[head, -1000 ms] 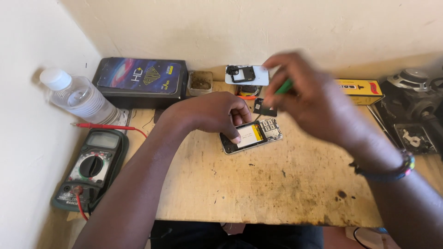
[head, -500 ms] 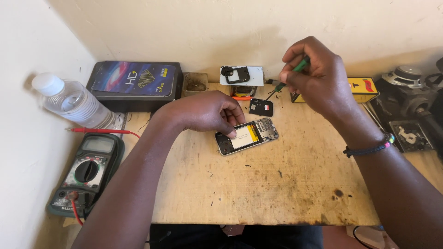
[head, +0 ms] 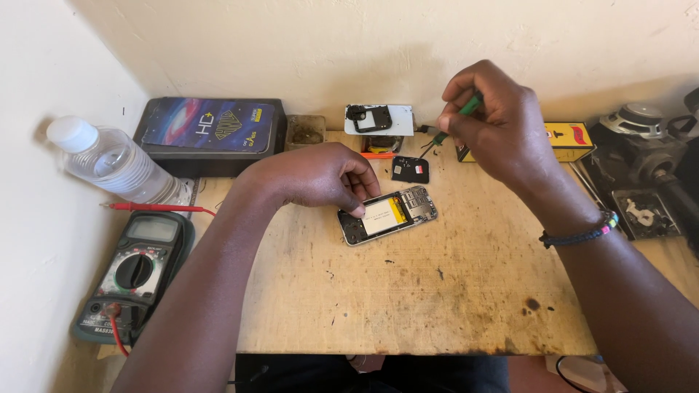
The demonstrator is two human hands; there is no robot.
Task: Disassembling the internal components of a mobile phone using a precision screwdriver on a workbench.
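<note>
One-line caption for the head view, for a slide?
Left hand steadies an opened phone on a wooden table; right hand holds a green-handled tool above it.

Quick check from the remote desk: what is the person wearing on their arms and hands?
Both forearms are bare, with no sleeves or gloves in view. The left hand wears nothing. The right hand has a dark beaded bracelet at the wrist, with a few coloured beads.
</note>
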